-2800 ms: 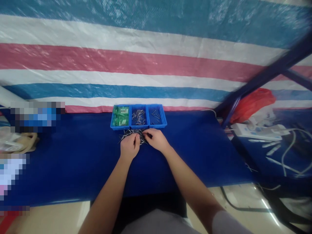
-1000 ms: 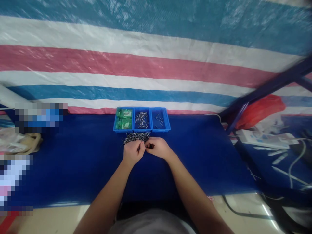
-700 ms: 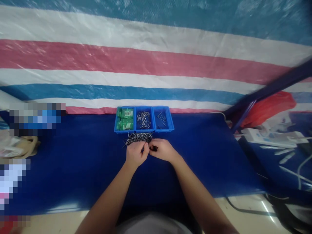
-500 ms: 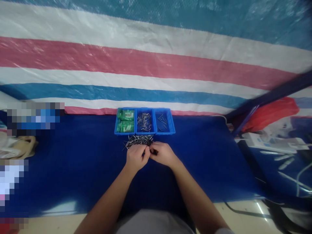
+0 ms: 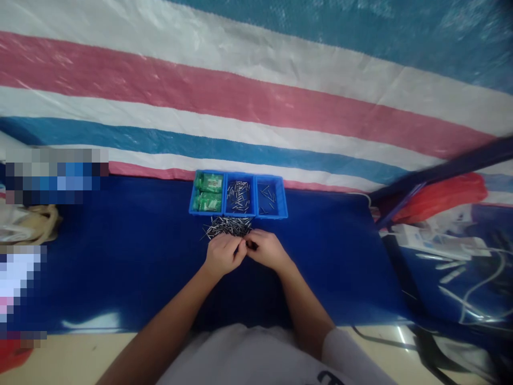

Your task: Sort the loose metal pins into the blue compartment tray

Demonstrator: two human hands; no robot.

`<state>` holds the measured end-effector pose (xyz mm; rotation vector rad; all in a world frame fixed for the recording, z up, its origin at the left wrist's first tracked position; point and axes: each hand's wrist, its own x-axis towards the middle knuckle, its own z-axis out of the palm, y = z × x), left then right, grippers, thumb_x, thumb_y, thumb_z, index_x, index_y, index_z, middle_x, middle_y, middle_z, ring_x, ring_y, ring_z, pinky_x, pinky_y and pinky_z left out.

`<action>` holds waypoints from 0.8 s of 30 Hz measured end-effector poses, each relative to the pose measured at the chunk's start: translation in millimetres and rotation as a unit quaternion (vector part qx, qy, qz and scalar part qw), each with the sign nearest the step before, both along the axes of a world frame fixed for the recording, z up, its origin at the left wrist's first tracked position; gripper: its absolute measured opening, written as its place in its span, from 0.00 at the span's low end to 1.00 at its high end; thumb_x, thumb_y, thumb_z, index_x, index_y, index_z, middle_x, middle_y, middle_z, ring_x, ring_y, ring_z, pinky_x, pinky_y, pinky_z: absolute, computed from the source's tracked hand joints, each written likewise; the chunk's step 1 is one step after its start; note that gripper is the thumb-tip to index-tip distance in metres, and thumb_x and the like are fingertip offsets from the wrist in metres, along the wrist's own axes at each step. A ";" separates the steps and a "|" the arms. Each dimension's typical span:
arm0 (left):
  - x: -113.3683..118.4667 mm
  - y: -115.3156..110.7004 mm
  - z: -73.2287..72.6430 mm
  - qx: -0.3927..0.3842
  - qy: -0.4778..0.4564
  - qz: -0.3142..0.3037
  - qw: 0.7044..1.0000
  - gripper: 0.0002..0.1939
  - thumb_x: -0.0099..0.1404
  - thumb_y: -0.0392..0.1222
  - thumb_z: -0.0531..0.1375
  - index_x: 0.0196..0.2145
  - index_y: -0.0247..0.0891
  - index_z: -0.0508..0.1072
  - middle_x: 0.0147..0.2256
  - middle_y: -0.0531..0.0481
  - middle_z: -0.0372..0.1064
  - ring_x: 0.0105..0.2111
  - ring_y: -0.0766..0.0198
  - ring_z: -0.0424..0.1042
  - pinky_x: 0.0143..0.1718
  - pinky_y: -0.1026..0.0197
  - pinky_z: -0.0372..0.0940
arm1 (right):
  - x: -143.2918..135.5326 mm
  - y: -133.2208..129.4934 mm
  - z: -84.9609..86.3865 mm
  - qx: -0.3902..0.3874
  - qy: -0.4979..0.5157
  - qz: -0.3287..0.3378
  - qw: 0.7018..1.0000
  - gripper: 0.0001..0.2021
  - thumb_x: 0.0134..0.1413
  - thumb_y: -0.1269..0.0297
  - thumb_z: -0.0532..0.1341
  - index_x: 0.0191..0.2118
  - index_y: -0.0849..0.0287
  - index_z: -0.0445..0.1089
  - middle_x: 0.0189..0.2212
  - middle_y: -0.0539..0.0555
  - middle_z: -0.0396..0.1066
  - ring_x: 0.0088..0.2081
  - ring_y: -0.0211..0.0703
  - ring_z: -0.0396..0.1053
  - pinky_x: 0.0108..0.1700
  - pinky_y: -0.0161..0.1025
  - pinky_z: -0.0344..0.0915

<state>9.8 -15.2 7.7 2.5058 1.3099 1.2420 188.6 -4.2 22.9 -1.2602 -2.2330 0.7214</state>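
My left hand (image 5: pixel 225 253) and my right hand (image 5: pixel 267 249) meet at the fingertips, both closed in a pinch; whatever they hold is too small to make out. Just beyond them lies a pile of thin metal pieces (image 5: pixel 228 225) on the blue table. Behind the pile stand three joined blue bins (image 5: pixel 271 216). Green packets (image 5: pixel 210 202) fill the left bin, many metal pieces (image 5: pixel 239 197) lie in the middle one, and a few (image 5: pixel 267 193) are in the right one.
A striped plastic sheet (image 5: pixel 240 96) rises behind the blue table (image 5: pixel 120 256). At the right are a red bag (image 5: pixel 444 198), a white power strip (image 5: pixel 436 240) and cables. A tan bag (image 5: pixel 44 224) sits at the far left.
The view has tilted and shifted slightly, so the bins and pile appear a little higher. My hands remain together in nearly the same pose.
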 end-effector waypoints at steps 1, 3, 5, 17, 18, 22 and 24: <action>0.1 -0.6 -0.4 0.005 0.002 -0.003 1.000 0.07 0.65 0.36 0.56 0.28 0.39 0.69 0.21 0.54 0.65 0.22 0.66 0.66 0.29 0.59 0.60 | 0.2 0.0 0.8 -0.004 0.000 0.002 1.000 0.04 0.52 0.71 0.63 0.29 0.57 0.69 0.25 0.48 0.68 0.29 0.37 0.64 0.32 0.33 0.57; 0.4 -1.6 -1.2 0.008 0.006 -0.007 1.000 0.08 0.65 0.36 0.56 0.27 0.39 0.69 0.21 0.54 0.65 0.23 0.66 0.66 0.29 0.59 0.60 | 0.9 0.0 2.6 -0.011 0.005 0.003 1.000 0.04 0.51 0.72 0.63 0.31 0.57 0.69 0.25 0.48 0.68 0.29 0.37 0.64 0.32 0.33 0.57; 0.6 -2.2 -1.8 0.008 0.011 -0.014 1.000 0.08 0.65 0.36 0.56 0.28 0.39 0.69 0.21 0.53 0.65 0.23 0.66 0.66 0.30 0.59 0.60 | 1.7 -0.3 4.9 -0.018 0.008 0.005 1.000 0.04 0.51 0.72 0.63 0.30 0.57 0.69 0.26 0.48 0.67 0.30 0.37 0.63 0.32 0.33 0.57; 2.3 -0.5 -1.6 0.001 0.023 0.000 1.000 0.05 0.65 0.37 0.56 0.36 0.38 0.72 0.26 0.50 0.70 0.27 0.64 0.69 0.32 0.58 0.62 | 1.1 -3.7 16.6 -0.024 0.107 -0.007 0.994 0.01 0.55 0.69 0.61 0.33 0.57 0.68 0.31 0.51 0.68 0.32 0.38 0.66 0.35 0.34 0.62; 2.4 -0.2 -1.0 0.002 0.023 0.006 1.000 0.04 0.65 0.37 0.57 0.36 0.38 0.72 0.26 0.50 0.70 0.27 0.64 0.69 0.32 0.58 0.62 | 1.2 -3.6 16.4 -0.024 0.110 -0.013 0.994 0.01 0.55 0.69 0.61 0.33 0.57 0.68 0.30 0.50 0.68 0.31 0.38 0.66 0.34 0.35 0.62; 1.8 1.3 -0.3 -0.009 0.014 0.028 0.999 0.06 0.65 0.37 0.57 0.39 0.39 0.73 0.28 0.50 0.71 0.28 0.63 0.69 0.33 0.58 0.62 | 3.0 -2.4 14.8 -0.021 0.147 -0.035 0.988 0.02 0.56 0.69 0.61 0.33 0.57 0.70 0.29 0.50 0.70 0.30 0.37 0.66 0.33 0.35 0.63; 1.5 2.2 -0.8 -0.016 0.010 0.027 0.999 0.07 0.66 0.37 0.57 0.41 0.39 0.73 0.29 0.49 0.72 0.29 0.63 0.70 0.34 0.58 0.63 | 3.6 -1.4 12.8 -0.020 0.173 -0.051 0.983 0.02 0.56 0.69 0.61 0.34 0.57 0.71 0.30 0.51 0.71 0.29 0.37 0.66 0.32 0.35 0.64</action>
